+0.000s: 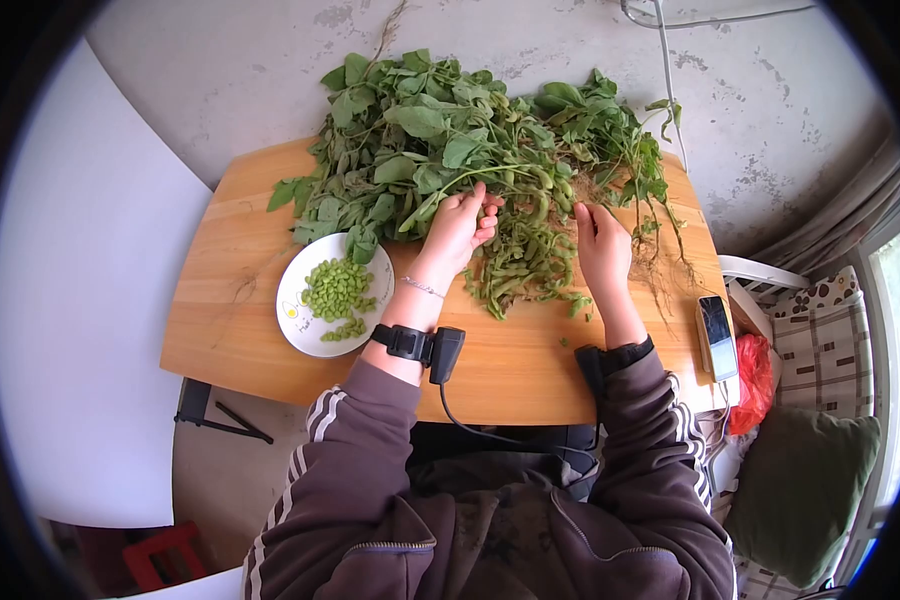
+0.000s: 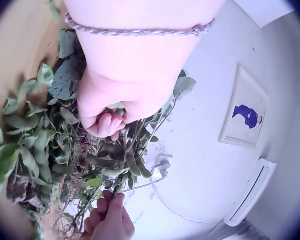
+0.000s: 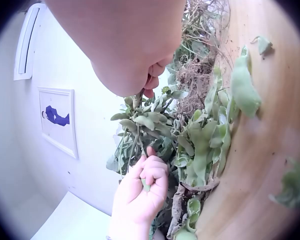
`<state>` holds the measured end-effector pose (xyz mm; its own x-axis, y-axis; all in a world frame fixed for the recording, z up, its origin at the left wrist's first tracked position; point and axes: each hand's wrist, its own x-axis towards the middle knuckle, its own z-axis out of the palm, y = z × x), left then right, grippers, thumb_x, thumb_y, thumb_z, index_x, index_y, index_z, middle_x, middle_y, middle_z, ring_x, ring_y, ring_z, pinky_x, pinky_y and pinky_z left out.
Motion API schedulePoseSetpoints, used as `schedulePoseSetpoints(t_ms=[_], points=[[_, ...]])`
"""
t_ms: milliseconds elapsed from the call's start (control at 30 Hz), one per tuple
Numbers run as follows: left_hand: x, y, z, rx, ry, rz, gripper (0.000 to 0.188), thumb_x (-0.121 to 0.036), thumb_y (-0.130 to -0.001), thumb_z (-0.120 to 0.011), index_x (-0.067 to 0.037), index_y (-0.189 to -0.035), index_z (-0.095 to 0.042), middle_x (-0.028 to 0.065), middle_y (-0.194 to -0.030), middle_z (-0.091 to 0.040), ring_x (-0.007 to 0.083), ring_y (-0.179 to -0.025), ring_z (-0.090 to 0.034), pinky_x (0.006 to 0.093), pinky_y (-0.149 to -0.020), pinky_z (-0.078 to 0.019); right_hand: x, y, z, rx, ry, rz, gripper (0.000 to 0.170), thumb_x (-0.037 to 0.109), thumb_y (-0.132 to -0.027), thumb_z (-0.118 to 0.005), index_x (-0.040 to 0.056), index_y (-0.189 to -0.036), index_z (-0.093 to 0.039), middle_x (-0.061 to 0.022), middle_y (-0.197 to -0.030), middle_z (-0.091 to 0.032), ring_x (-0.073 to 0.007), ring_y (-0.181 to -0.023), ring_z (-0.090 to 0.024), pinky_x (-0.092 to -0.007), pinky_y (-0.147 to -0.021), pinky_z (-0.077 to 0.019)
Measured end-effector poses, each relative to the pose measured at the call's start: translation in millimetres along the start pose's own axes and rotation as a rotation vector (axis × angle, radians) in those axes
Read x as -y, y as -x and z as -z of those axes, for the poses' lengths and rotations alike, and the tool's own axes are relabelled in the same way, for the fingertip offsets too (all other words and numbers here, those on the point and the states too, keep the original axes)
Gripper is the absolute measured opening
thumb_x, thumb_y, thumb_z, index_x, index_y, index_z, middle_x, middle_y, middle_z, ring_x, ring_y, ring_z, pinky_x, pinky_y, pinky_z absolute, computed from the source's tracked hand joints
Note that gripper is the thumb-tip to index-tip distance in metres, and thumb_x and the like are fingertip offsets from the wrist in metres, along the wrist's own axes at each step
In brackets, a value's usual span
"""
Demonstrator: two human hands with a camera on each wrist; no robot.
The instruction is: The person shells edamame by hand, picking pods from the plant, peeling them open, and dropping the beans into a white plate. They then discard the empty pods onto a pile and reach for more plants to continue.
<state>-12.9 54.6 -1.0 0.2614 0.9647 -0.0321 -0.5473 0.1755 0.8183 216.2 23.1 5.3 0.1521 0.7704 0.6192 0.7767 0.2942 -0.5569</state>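
Note:
Both hands are raised at a soybean stalk (image 3: 141, 141) hung with green pods, in front of the leafy heap. The left hand (image 1: 460, 228) pinches it with thumb and forefinger, while its other fingers curl round a small green pod (image 3: 146, 185) in the palm. Farther along the stalk, the right hand (image 1: 604, 245) grips a bare end between thumb and fingers, as the left wrist view shows. Between and below the hands lies a pile of opened pods (image 1: 520, 265). A white plate (image 1: 298, 268) holding shelled green beans (image 1: 338, 290) sits beside the left forearm.
Uprooted bean plants (image 1: 420, 130) with leaves and roots cover the back of the wooden table (image 1: 220, 300). A phone (image 1: 716, 335) with a cable lies at the right edge. A cushioned seat (image 1: 820, 350) stands beyond it. Cables run from the wrist cameras.

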Motion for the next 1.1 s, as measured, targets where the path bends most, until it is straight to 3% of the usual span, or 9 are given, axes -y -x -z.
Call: schedulePoseSetpoints(t_ms=[167,333,567,700,733,833,933,1033,1100], points=[[3,-2,-3,-0.238,-0.196,-0.178,0.044,-0.038,-0.107,-0.044,0.002,-0.088,-0.051,0.0120,-0.079,-0.060,0.0191,-0.067,-0.067,0.0242,-0.047,-0.0426,-3,-3,3,-0.057,-0.027,0.014,0.035,0.036,-0.101,-0.058,0.0051,-0.087,-0.066,-0.0127,-0.070,-0.064,-0.0317,-0.061,-0.062,-0.0392,-0.054,-0.0460],[-4,-2,-11,-0.297,-0.226,-0.324,0.036,-0.025,-0.109,-0.036,0.002,-0.087,-0.043,0.0313,-0.093,-0.067,0.0422,-0.091,-0.071,0.0492,-0.082,-0.0631,-4,-5,6,-0.066,-0.083,-0.019,0.032,0.032,-0.101,-0.059,0.0036,-0.089,-0.067,-0.0125,-0.067,-0.062,-0.0288,-0.056,-0.057,-0.0377,-0.053,-0.0448],[-8,4,-11,-0.378,-0.125,-0.347,0.039,-0.025,-0.109,-0.035,0.008,-0.101,-0.054,0.0259,-0.096,-0.069,0.0331,-0.084,-0.073,0.0396,-0.071,-0.0636,-12,-9,7,-0.152,-0.152,-0.092,0.034,0.032,-0.103,-0.058,0.0016,-0.091,-0.068,-0.0109,-0.062,-0.058,-0.0219,-0.052,-0.054,-0.0337,-0.051,-0.0423],[8,0,-9,-0.153,-0.427,-0.015,0.024,-0.021,-0.104,-0.048,0.000,-0.101,-0.059,0.0097,-0.078,-0.065,0.0125,-0.055,-0.058,0.0255,-0.047,-0.0454,-10,-7,6,-0.059,-0.212,-0.119,0.036,0.034,-0.102,-0.058,0.0008,-0.092,-0.067,-0.0075,-0.060,-0.057,-0.0165,-0.052,-0.050,-0.0309,-0.051,-0.0410],[15,4,-14,-0.147,-0.512,0.044,0.028,-0.028,-0.101,-0.056,-0.002,-0.111,-0.058,0.0003,-0.076,-0.053,0.0043,-0.053,-0.040,0.0207,-0.045,-0.0290,-10,-7,6,-0.031,-0.231,-0.133,0.037,0.035,-0.102,-0.058,0.0005,-0.092,-0.067,-0.0064,-0.060,-0.057,-0.0149,-0.052,-0.050,-0.0303,-0.051,-0.0408],[26,1,-20,-0.019,-1.004,-0.427,0.029,-0.030,-0.096,-0.068,0.000,-0.094,-0.066,-0.0012,-0.072,-0.056,0.0043,-0.058,-0.046,0.0223,-0.049,-0.0369,-1,-4,6,0.013,-0.286,-0.162,0.037,0.035,-0.102,-0.059,-0.0005,-0.093,-0.066,-0.0048,-0.061,-0.056,-0.0115,-0.053,-0.048,-0.0287,-0.052,-0.0408],[2,15,-37,0.007,-0.700,-0.140,0.030,-0.028,-0.094,-0.070,0.002,-0.090,-0.069,-0.0006,-0.072,-0.059,0.0083,-0.065,-0.053,0.0262,-0.061,-0.0464,7,-1,4,0.069,-0.358,-0.160,0.036,0.033,-0.101,-0.061,-0.0013,-0.094,-0.066,-0.0054,-0.062,-0.058,-0.0114,-0.053,-0.049,-0.0288,-0.053,-0.0414],[10,10,-39,-0.192,-0.698,-0.592,0.025,-0.023,-0.096,-0.067,0.001,-0.099,-0.072,0.0072,-0.087,-0.074,0.0126,-0.081,-0.067,0.0274,-0.074,-0.0509,11,1,2,0.110,-0.361,-0.133,0.034,0.031,-0.101,-0.062,-0.0015,-0.094,-0.066,-0.0063,-0.062,-0.058,-0.0124,-0.054,-0.050,-0.0294,-0.053,-0.0419],[11,12,-37,-0.190,-0.680,-0.552,0.026,-0.023,-0.092,-0.073,0.001,-0.100,-0.072,0.0061,-0.088,-0.073,0.0114,-0.083,-0.065,0.0263,-0.077,-0.0500,14,2,1,0.167,-0.377,-0.125,0.033,0.030,-0.101,-0.062,-0.0019,-0.095,-0.066,-0.0054,-0.064,-0.059,-0.0110,-0.057,-0.051,-0.0280,-0.054,-0.0424]])
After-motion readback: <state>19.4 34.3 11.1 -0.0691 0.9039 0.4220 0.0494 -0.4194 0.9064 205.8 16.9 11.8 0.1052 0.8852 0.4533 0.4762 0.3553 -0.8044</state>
